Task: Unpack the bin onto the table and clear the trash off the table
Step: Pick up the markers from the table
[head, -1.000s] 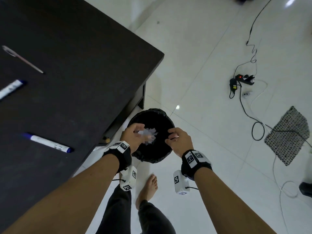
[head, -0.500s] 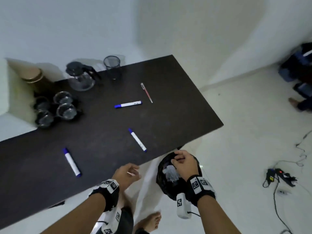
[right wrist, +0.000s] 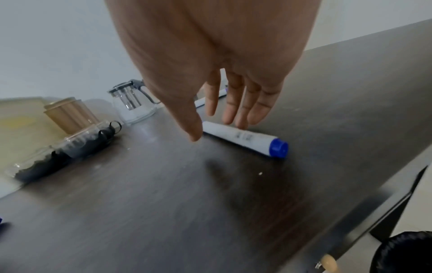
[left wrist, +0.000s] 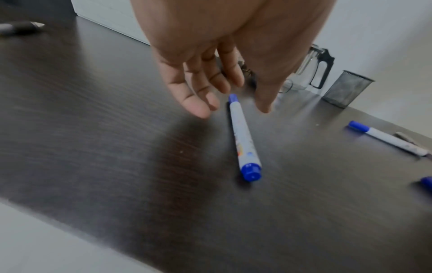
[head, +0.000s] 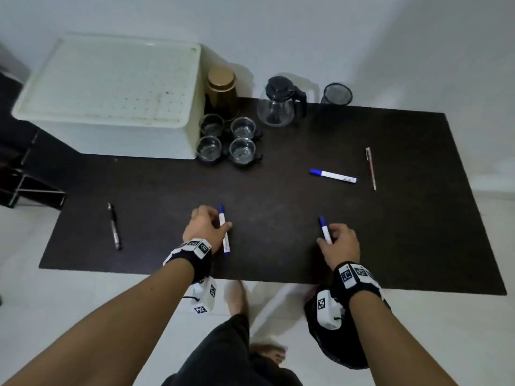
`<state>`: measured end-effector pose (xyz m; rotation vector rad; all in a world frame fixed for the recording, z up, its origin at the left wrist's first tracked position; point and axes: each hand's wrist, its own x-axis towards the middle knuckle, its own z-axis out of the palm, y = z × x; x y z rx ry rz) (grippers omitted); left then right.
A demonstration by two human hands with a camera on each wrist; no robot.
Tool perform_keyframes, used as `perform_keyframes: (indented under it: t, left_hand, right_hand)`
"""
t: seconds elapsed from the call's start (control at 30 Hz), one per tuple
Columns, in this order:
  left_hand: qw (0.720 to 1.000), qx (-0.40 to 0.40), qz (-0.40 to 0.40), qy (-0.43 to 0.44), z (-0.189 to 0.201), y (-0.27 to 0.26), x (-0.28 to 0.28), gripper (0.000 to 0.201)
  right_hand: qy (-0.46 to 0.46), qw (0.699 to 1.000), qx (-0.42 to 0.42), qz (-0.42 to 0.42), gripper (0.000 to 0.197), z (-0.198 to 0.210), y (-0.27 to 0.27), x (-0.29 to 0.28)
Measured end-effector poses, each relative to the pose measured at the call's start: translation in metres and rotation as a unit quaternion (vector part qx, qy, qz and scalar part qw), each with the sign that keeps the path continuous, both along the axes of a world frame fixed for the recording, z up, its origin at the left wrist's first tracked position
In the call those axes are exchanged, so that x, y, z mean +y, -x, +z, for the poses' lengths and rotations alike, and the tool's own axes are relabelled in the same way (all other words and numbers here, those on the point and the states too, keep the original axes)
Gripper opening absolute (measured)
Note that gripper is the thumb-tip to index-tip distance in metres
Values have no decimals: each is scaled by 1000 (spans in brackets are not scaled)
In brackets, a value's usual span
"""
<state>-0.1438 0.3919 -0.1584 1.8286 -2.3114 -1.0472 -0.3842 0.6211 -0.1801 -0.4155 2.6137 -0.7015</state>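
Observation:
On the dark table [head: 278,196] lie several white markers with blue caps. My left hand [head: 220,221] [left wrist: 233,109] hovers open over one marker [head: 226,243] [left wrist: 244,140], fingers on its left and thumb on its right. My right hand [head: 328,235] [right wrist: 217,129] is open over a second marker [head: 323,225] [right wrist: 245,138], with straight fingers behind it and the thumb in front. Neither hand grips anything. The black-lined trash bin [head: 334,355] [right wrist: 404,254] stands on the floor below my right wrist. A white storage bin [head: 111,90] sits at the table's back left.
A third marker [head: 333,176], a thin pen [head: 371,168] and a black pen [head: 114,226] lie on the table. Against the wall stand a gold canister [head: 221,87], several glass cups [head: 225,140], a glass pot [head: 278,104] and a mesh pen cup [head: 337,94].
Both hands rose from the black trash bin, where the left dropped crumpled white trash, to the table and now hover over two markers. The head view swung from floor to table.

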Motion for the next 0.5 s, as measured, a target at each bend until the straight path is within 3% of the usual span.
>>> perform_keyframes:
  t: [0.13,0.23,0.5]
  left_hand:
    - [999,-19,27,-20,-16,5,-10,67]
    - [999,-32,26,-11,-25,11,-12,72]
    - [1000,-23,-3,7,-28,32,-12,35]
  right_hand:
    - [-28,1000,7,-9,40,-8,0,-13]
    - [-34,999,7,-7,35,-12,3,-18]
    - [-1,1000,-6,-1,25,-9,2,-28]
